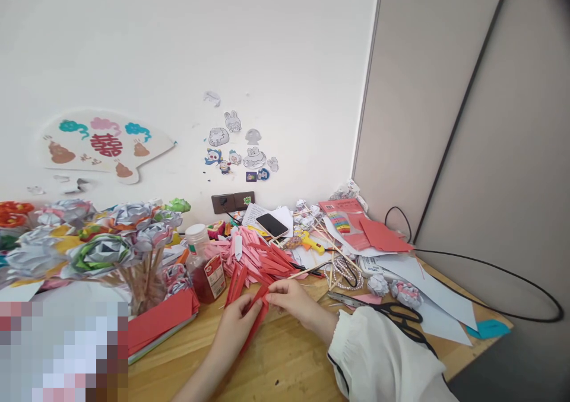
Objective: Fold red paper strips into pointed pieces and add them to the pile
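A folded red paper strip (pixel 255 331) is between my two hands above the wooden table. My left hand (pixel 236 322) pinches it between thumb and fingers from the left. From the right, my right hand (pixel 294 300) meets it with thumb and fingertips closed on its upper part, close to the left thumb. Just behind the hands lies a heap of pink and red paper strips (pixel 249 253), some of them folded. The fingers cover part of the held strip, so its exact fold cannot be made out.
Left stand paper flowers (pixel 102 253) on sticks, red paper sheets (pixel 162 319) and a jar (pixel 207 271) of red liquid. At the back lie a phone (pixel 272 225) and a yellow glue gun (pixel 312 244). Black-handled scissors (pixel 401 314), crumpled paper balls (pixel 377 284) and white sheets (pixel 445 319) lie right.
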Tool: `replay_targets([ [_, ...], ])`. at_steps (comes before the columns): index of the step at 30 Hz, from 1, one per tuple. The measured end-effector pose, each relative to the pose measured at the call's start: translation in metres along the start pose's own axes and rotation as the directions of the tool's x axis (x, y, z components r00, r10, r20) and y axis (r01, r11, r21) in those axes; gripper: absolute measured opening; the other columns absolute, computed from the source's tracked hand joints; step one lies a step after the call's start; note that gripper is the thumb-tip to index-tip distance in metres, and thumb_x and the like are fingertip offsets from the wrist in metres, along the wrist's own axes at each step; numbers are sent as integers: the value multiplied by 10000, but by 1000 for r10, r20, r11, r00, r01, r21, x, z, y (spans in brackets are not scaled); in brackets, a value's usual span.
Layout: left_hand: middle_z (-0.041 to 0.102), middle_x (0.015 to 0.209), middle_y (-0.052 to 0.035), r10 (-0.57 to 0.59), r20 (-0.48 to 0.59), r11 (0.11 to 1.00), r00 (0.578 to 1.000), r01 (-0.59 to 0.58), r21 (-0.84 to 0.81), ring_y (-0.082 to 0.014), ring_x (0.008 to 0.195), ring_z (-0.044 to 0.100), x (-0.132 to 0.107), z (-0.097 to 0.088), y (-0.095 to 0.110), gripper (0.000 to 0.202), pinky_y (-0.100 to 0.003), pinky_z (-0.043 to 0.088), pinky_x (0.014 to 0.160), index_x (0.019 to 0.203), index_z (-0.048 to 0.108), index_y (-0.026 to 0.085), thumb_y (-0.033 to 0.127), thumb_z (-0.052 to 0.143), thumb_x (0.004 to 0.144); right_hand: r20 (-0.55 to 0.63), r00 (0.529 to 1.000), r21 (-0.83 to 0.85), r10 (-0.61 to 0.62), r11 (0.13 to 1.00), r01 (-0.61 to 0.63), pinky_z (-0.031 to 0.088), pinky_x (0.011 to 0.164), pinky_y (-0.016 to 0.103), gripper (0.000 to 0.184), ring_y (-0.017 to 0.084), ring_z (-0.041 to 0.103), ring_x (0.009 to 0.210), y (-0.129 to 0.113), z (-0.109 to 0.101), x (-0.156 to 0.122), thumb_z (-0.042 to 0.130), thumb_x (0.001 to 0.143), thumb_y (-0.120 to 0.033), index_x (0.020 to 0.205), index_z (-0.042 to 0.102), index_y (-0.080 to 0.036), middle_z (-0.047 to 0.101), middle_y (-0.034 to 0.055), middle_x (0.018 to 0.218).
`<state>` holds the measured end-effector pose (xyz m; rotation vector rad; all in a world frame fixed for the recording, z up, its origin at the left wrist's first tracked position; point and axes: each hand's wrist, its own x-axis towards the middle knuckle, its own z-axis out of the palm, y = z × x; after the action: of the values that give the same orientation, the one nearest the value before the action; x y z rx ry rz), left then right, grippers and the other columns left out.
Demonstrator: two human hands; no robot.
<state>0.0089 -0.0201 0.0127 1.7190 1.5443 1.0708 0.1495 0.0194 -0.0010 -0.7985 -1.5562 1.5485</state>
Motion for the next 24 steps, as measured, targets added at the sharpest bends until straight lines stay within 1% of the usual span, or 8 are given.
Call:
replay_targets([
  [4, 584, 603, -6, 5, -1, 1000, 1000, -5, -7, -172, 609, 505, 0, 0, 0, 335, -244, 378, 571, 638, 588, 141, 441, 443, 670, -7, 999, -63, -33, 997, 32, 274, 455, 182, 187, 53, 354, 464, 5, -3, 3, 577, 632, -315, 639, 580, -129, 446, -41, 520],
  [7, 553, 557, 7, 4, -15, 1000, 1000, -3, 19, -161, 573, 486, 0, 0, 0, 340, -235, 364, 535, 591, 569, 144, 456, 454, 660, -3, 998, -105, -57, 993, 56, 267, 453, 184, 183, 59, 350, 466, 6, -4, 4, 572, 639, -313, 626, 580, -130, 440, -41, 506],
  [10, 509, 501, 24, -3, -29, 999, 1000, 4, 32, -145, 529, 459, 0, 0, 0, 346, -224, 343, 496, 540, 546, 146, 472, 478, 634, 15, 997, -127, -80, 989, 81, 281, 469, 186, 209, 67, 374, 489, 3, -4, 3, 563, 653, -334, 621, 584, -128, 465, -29, 526],
  [13, 515, 506, 24, 0, -29, 1000, 1000, 1, 9, -141, 526, 456, -1, 0, 0, 348, -224, 347, 498, 544, 558, 145, 474, 482, 626, 34, 996, -114, -79, 990, 82, 303, 488, 190, 262, 71, 399, 501, 0, -6, 1, 540, 673, -378, 656, 595, -123, 495, -15, 549],
  [16, 526, 514, 20, -3, -28, 1000, 1000, 2, -10, -144, 533, 461, -1, 0, 1, 343, -228, 357, 506, 554, 573, 144, 470, 490, 616, 39, 998, -81, -51, 995, 54, 313, 492, 191, 298, 67, 406, 492, -1, -9, 0, 538, 670, -407, 702, 603, -118, 515, -7, 562],
  [20, 534, 511, 16, -20, -12, 999, 1000, 19, -26, -149, 538, 467, -1, -1, 4, 339, -231, 363, 511, 557, 582, 142, 470, 505, 597, 30, 999, -65, -40, 997, 42, 319, 495, 190, 297, 63, 411, 490, 0, -10, 1, 561, 650, -402, 713, 600, -114, 519, -8, 565],
  [24, 523, 503, 20, -25, -12, 999, 1000, 25, -24, -147, 536, 462, -1, -1, 5, 329, -227, 356, 508, 541, 565, 144, 464, 509, 596, 3, 998, -81, -65, 995, 65, 323, 494, 192, 269, 69, 422, 493, 0, -8, 1, 566, 651, -380, 683, 586, -114, 507, -13, 547],
])
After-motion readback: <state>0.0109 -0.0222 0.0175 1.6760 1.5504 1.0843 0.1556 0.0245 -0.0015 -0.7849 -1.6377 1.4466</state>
